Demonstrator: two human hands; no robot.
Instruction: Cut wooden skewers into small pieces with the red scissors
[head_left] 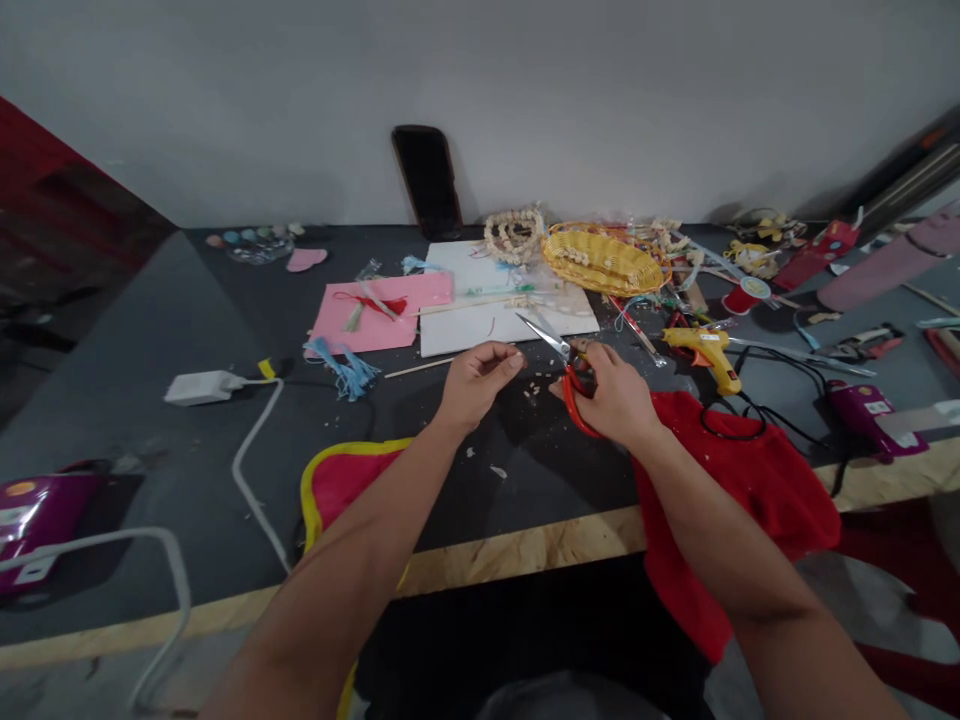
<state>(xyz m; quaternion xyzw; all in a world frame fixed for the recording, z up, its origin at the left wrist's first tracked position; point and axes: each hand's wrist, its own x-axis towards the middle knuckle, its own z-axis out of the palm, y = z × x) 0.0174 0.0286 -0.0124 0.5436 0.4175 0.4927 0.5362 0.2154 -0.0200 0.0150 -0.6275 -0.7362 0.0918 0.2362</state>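
My right hand (615,392) grips red-handled scissors (576,398), their blades pointing up and to the left. To the left of the blades, my left hand (480,382) is closed, thumb and index finger pinched together; whatever sits in the pinch is too small to name. Small pale bits (534,388) lie scattered on the dark table between the two hands. Just beyond my hands is a white sheet (457,332), with a thin wooden stick (421,368) near its front edge.
Pink paper (330,318) and blue tassels (345,370) lie left. Behind are a phone (427,180), beaded strands (514,235) and a yellow basket (606,260). A glue gun (705,352) and red cloth (739,470) are at right. A white cable (251,470) crosses the left side.
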